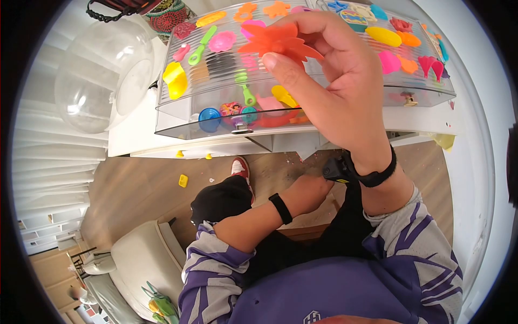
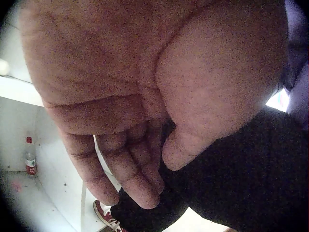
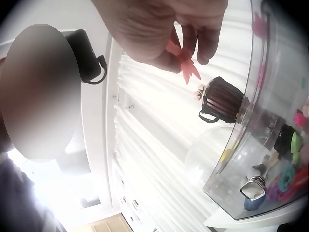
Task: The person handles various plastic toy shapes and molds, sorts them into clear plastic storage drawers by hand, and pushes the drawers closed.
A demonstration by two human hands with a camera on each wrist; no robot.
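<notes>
Above the clear lidded boxes, my right hand (image 1: 345, 89) pinches a red-orange plastic flower with pointed petals (image 1: 279, 44) between thumb and fingers. The right wrist view shows the same flower (image 3: 186, 62) sticking out below the fingertips. My left hand (image 1: 310, 193) hangs low by my black trousers, holding nothing. Its palm and loosely bent fingers fill much of the left wrist view. Under the raised flower, the left clear box (image 1: 197, 129) has colourful plastic shapes on its ribbed lid, among them a yellow piece (image 1: 174, 81) and a green spoon-like piece (image 1: 203, 45).
A second clear box (image 1: 426, 97) with more shapes on its lid stands to the right. A big transparent balloon (image 1: 81, 81) is at the left by the white curtain (image 1: 59, 156). One yellow piece (image 1: 183, 181) lies on the wooden floor. A bottle (image 2: 30, 157) stands on a shelf.
</notes>
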